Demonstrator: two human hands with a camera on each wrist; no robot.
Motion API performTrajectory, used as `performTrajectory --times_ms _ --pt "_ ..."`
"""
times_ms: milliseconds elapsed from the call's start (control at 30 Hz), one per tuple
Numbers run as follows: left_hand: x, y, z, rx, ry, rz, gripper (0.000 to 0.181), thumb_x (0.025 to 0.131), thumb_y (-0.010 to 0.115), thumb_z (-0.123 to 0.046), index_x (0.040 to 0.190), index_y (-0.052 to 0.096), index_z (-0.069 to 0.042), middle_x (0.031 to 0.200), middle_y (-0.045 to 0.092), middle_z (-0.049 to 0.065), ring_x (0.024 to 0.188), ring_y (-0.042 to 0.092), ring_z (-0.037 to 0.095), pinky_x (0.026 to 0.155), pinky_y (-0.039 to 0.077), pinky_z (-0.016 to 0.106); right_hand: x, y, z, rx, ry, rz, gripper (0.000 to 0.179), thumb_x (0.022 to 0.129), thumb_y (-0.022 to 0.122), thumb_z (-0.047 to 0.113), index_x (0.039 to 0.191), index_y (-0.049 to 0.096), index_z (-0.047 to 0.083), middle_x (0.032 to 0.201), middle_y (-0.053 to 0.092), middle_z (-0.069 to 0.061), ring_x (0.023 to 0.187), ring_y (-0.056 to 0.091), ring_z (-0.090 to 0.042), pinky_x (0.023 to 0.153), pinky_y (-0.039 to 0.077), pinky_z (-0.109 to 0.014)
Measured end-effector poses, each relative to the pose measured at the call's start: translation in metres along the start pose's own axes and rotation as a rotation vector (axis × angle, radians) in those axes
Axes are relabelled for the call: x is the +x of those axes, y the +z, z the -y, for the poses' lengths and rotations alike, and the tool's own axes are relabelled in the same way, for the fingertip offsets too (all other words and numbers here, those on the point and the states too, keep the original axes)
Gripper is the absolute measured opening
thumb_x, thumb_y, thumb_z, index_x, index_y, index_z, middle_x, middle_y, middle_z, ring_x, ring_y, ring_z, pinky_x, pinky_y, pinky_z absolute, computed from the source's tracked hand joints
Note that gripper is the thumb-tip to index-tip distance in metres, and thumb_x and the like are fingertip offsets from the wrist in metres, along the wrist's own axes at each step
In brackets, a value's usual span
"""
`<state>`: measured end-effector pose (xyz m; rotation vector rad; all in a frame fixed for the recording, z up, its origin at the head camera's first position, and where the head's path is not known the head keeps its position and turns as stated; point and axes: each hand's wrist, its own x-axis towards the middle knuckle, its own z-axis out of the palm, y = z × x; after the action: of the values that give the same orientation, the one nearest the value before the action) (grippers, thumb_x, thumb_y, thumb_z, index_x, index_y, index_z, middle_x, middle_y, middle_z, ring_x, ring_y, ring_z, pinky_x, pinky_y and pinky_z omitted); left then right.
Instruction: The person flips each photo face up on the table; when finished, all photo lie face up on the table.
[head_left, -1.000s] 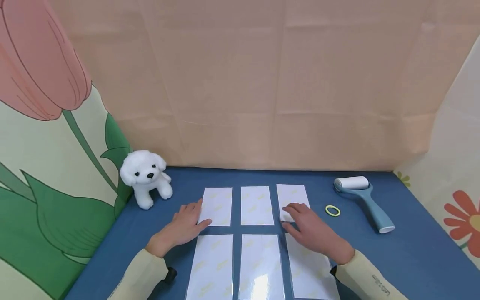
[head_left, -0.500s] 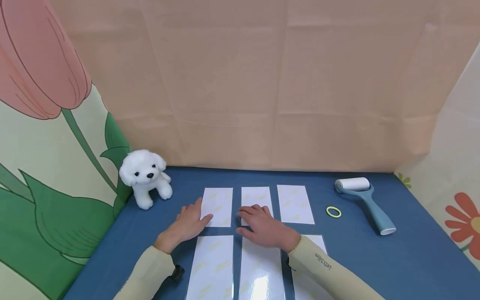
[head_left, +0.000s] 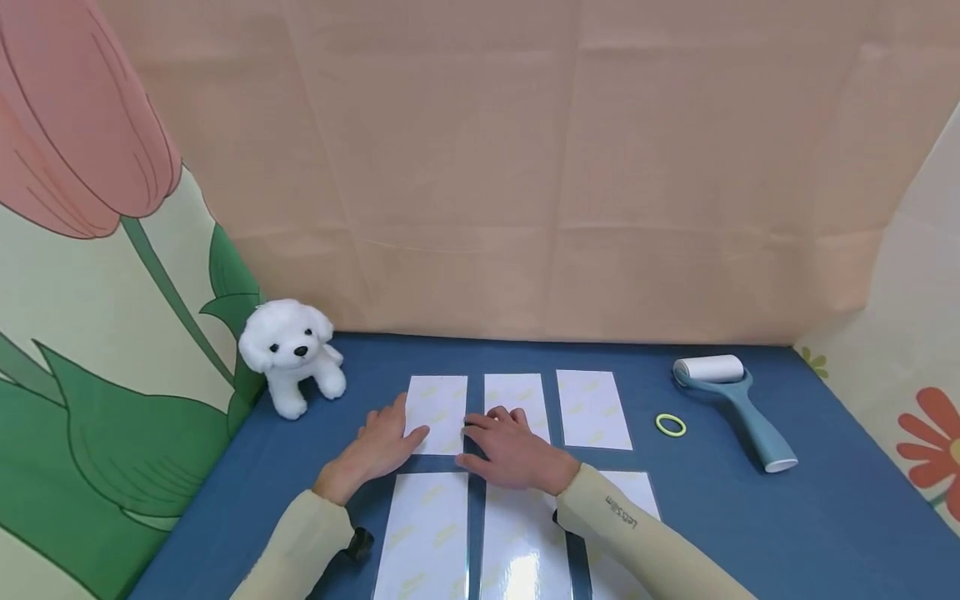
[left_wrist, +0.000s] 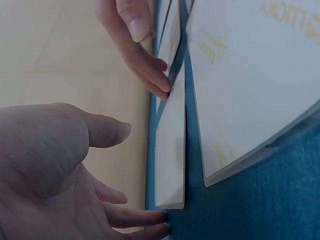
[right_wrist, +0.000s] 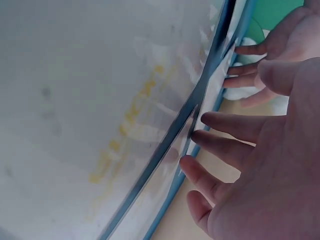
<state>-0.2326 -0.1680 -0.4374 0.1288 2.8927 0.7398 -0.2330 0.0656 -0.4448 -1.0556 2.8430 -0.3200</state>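
White cards with faint yellow print lie in two rows on the blue table. My left hand [head_left: 375,446] rests at the left edge of the back left card [head_left: 438,417], its fingers extended and thumb apart. Across from it, my right hand [head_left: 517,454] reaches over the back middle card [head_left: 517,390], fingertips near the back left card's right edge. Neither hand grips anything. The left wrist view shows the left hand's palm [left_wrist: 40,160] beside a thin card [left_wrist: 171,160]. In the right wrist view, the right hand's loosely bent fingers [right_wrist: 235,127] touch or nearly touch a card edge.
To the right are the back right card [head_left: 594,408], a yellow-green ring [head_left: 671,425] and a lint roller [head_left: 750,412]. A white plush dog [head_left: 288,354] sits at the back left. Larger cards [head_left: 427,533] fill the front row. Brown paper [head_left: 525,167] hangs behind the blue table [head_left: 840,517].
My right hand has moved left, from the back right card across the back middle card to beside the back left one. The left hand stays almost where it was.
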Motion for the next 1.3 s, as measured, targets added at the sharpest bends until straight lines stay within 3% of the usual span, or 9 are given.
performTrajectory --times_ms 133,333,533,733,833,1133,1300 --pt "0.0 0.0 0.0 -0.016 0.008 0.0 0.076 0.102 0.059 -0.033 0.154 0.025 0.011 0.15 0.038 0.034 0.136 0.032 0.055 0.106 0.025 0.072 0.002 0.001 0.0 -0.005 0.001 0.007 0.057 0.103 0.048 0.052 0.141 0.061 0.012 0.15 0.051 -0.004 0.127 0.044 -0.026 0.094 0.034 -0.046" --pt "0.001 -0.004 0.002 -0.171 0.018 -0.027 0.067 0.104 0.054 -0.026 0.151 0.027 0.013 0.15 0.039 0.033 0.137 0.037 0.051 0.107 0.03 0.067 0.002 0.0 0.0 0.008 0.002 0.001 0.056 0.103 0.049 0.052 0.14 0.062 0.011 0.148 0.052 -0.004 0.125 0.045 -0.026 0.093 0.034 -0.045" --pt "0.003 -0.014 -0.003 -0.307 -0.023 -0.117 0.061 0.104 0.052 -0.023 0.149 0.031 0.012 0.134 0.056 0.03 0.121 0.057 0.041 0.098 0.046 0.056 0.005 0.0 0.0 0.042 0.001 -0.02 0.052 0.103 0.051 0.049 0.136 0.065 0.011 0.145 0.055 -0.003 0.124 0.047 -0.026 0.092 0.035 -0.045" --pt "0.008 -0.02 -0.011 -0.476 -0.046 -0.223 0.056 0.102 0.048 -0.021 0.149 0.035 0.005 0.13 0.059 0.023 0.109 0.061 0.034 0.095 0.046 0.05 0.009 0.0 -0.004 0.101 0.013 -0.031 0.049 0.104 0.051 0.047 0.137 0.063 0.012 0.141 0.058 -0.003 0.123 0.048 -0.026 0.093 0.034 -0.046" --pt "0.011 -0.021 -0.018 -0.572 -0.048 -0.241 0.056 0.102 0.046 -0.021 0.15 0.035 0.004 0.129 0.06 0.023 0.106 0.062 0.033 0.093 0.048 0.049 0.012 0.0 -0.005 0.128 0.009 -0.045 0.048 0.105 0.05 0.044 0.138 0.061 0.011 0.136 0.061 -0.002 0.118 0.052 -0.027 0.091 0.034 -0.046" --pt "0.021 -0.009 -0.043 -0.724 -0.033 -0.208 0.05 0.109 0.043 -0.026 0.15 0.036 0.002 0.126 0.063 0.022 0.104 0.063 0.031 0.083 0.056 0.04 0.013 -0.007 -0.009 0.209 0.046 -0.046 0.055 0.108 0.045 0.043 0.149 0.049 0.007 0.142 0.058 -0.008 0.122 0.053 -0.027 0.094 0.034 -0.048" --pt "0.024 0.002 -0.048 -0.735 -0.026 -0.161 0.051 0.111 0.038 -0.029 0.151 0.033 0.001 0.127 0.063 0.021 0.102 0.065 0.03 0.082 0.057 0.041 0.008 -0.017 -0.013 0.281 0.043 -0.071 0.061 0.109 0.04 0.045 0.154 0.041 0.004 0.145 0.054 -0.011 0.129 0.051 -0.028 0.102 0.032 -0.054"
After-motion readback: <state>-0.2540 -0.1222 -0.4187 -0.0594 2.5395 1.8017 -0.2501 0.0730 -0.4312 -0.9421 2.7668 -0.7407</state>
